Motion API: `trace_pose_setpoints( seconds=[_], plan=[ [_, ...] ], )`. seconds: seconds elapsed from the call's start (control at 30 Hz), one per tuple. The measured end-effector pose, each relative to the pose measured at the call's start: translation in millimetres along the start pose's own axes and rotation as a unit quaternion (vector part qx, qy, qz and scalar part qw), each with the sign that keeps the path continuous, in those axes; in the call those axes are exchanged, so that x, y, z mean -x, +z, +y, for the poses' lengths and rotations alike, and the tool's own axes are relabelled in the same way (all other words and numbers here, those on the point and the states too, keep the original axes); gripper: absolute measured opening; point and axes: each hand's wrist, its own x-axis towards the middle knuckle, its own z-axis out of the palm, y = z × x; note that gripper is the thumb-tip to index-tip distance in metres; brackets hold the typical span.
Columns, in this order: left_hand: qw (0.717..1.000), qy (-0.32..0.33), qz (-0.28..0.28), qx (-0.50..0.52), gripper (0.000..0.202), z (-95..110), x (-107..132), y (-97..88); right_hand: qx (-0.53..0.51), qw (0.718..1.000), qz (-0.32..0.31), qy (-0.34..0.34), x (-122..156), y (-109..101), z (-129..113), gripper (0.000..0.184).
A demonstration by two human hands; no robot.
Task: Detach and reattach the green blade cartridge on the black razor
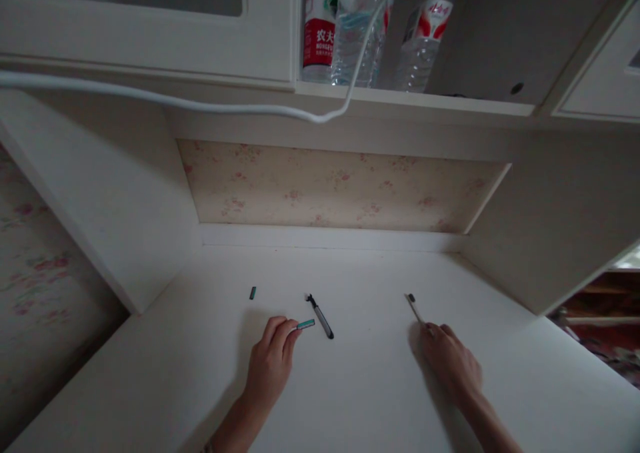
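Note:
On the white desk (360,386), my left hand (273,359) pinches a small teal-and-black piece (306,323) between its fingertips. Just right of that piece lies a black pen body (320,315), slanted on the desk. A small teal cap (253,293) lies apart, further back on the left. My right hand (450,363) is closed on the near end of a thin pale rod with a dark tip (413,306), which points away and to the left.
A shelf (415,99) above the desk carries three plastic water bottles (360,33). A white cable (210,106) hangs across below it. White side panels wall the desk on the left (115,199) and right (550,239). Floral wallpaper (330,186) covers the back.

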Motion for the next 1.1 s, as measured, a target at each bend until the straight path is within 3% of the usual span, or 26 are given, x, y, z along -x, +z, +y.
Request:
trace_pose_setpoints(
  seconds=[0.23,0.33,0.43,0.57,0.67,0.77,1.1],
  plan=[
    [1.0,0.003,-0.01,0.009,0.014,0,1,1.8,-0.011,0.999,0.045,-0.005,0,1,5,0.051],
    [1.0,-0.001,-0.02,0.01,0.014,1,3,2.3,-0.048,0.994,0.083,-0.05,7,-2,-8,0.05],
    [0.999,0.001,-0.038,0.013,0.014,2,3,2.7,-0.133,0.97,0.102,-0.176,30,-7,-42,0.041],
    [0.998,0.006,-0.055,0.021,0.014,3,4,2.9,-0.22,0.903,0.074,-0.36,74,-17,-102,0.033],
    [0.998,0.001,-0.064,0.021,0.016,4,5,2.2,-0.221,0.876,0.056,-0.425,94,-25,-139,0.034],
    [0.997,-0.002,-0.073,0.026,0.017,5,6,1.1,-0.201,0.863,0.058,-0.46,98,-28,-159,0.032],
    [0.994,0.001,-0.103,0.031,0.02,7,6,3.5,-0.194,0.84,0.075,-0.502,86,-25,-165,0.02]
  ],
)
